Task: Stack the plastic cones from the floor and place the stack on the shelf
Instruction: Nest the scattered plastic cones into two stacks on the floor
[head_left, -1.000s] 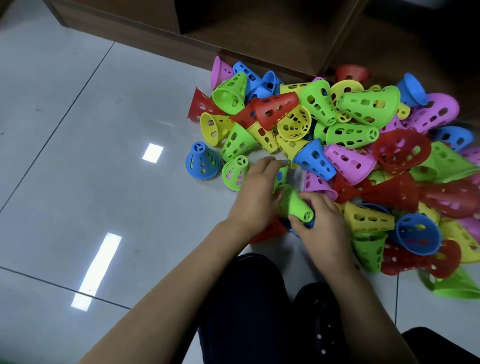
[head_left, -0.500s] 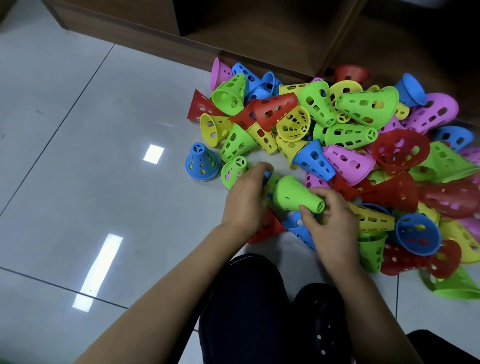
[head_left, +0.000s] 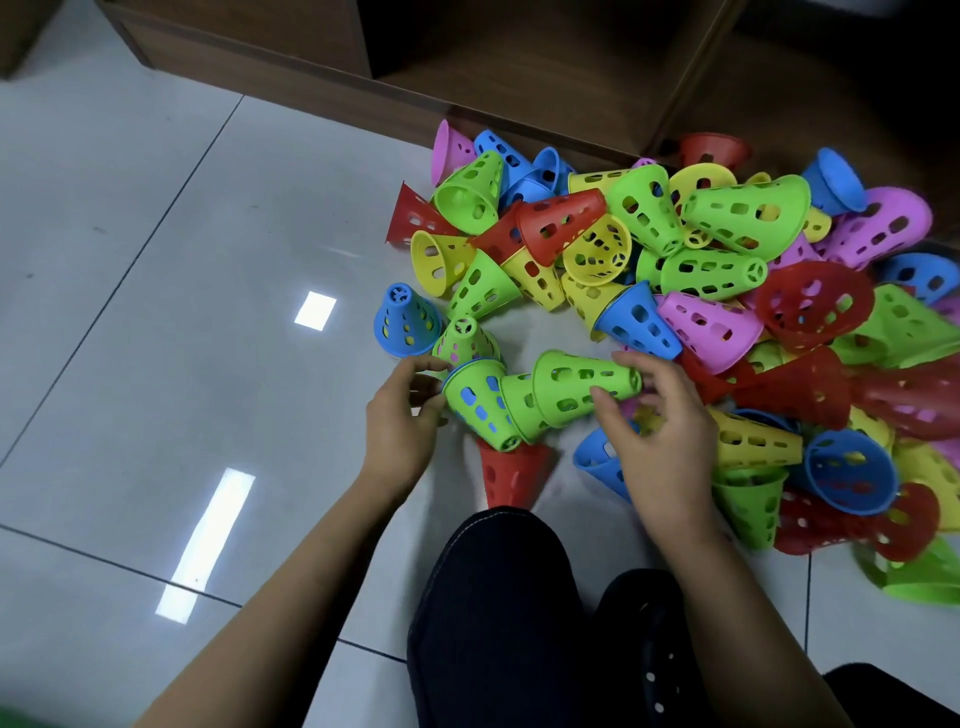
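Grey tiled floor (head_left: 156, 270) fills the left and near part of the scene, with a wooden shelf (head_left: 519, 67) along the far edge. A loose pile of cones (head_left: 727, 291) in green, red, yellow, blue and pink lies on the floor at right, against the shelf's base. At the pile's near left edge, the left hand (head_left: 400, 421) curls thumb and fingers on the wide rim of a blue-lined green cone (head_left: 475, 402). The right hand (head_left: 660, 431) grips the narrow end of a second green cone (head_left: 582, 384), which lies sideways between the hands. A red cone (head_left: 511, 473) lies just nearer.
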